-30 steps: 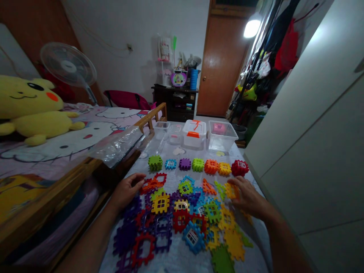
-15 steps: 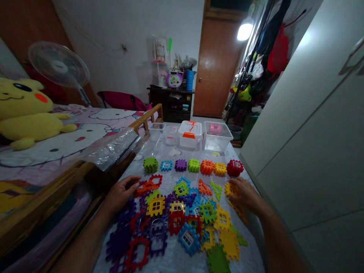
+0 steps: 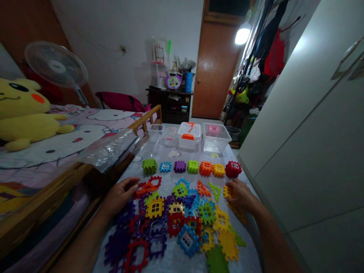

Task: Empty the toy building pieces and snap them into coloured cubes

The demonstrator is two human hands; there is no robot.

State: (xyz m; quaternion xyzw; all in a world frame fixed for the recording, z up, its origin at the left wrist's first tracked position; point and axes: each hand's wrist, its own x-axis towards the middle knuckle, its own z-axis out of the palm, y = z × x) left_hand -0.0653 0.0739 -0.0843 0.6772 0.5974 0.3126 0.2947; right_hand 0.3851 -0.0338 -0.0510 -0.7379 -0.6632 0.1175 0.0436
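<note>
Flat, colourful interlocking toy tiles (image 3: 182, 216) lie in a heap on the table (image 3: 176, 258). Behind the heap stands a row of several assembled cubes, from a green cube (image 3: 149, 165) at the left to a red cube (image 3: 233, 169) at the right. My left hand (image 3: 119, 195) rests with curled fingers at the heap's left edge, fingertips on an orange-red tile (image 3: 145, 187). At the heap's right edge my right hand (image 3: 241, 195) lies over a yellow-orange tile (image 3: 228, 191), its fingers bent onto it.
Clear plastic boxes (image 3: 216, 136) and an orange-lidded box (image 3: 189, 134) stand at the table's far end. A bed with a yellow plush toy (image 3: 25, 113) and a plastic-wrapped rail (image 3: 110, 148) runs along the left. White cupboard doors (image 3: 307, 132) close off the right.
The view has shifted slightly. Both hands stay at the heap's edges, the right hand settling a little more over the yellow-orange tile.
</note>
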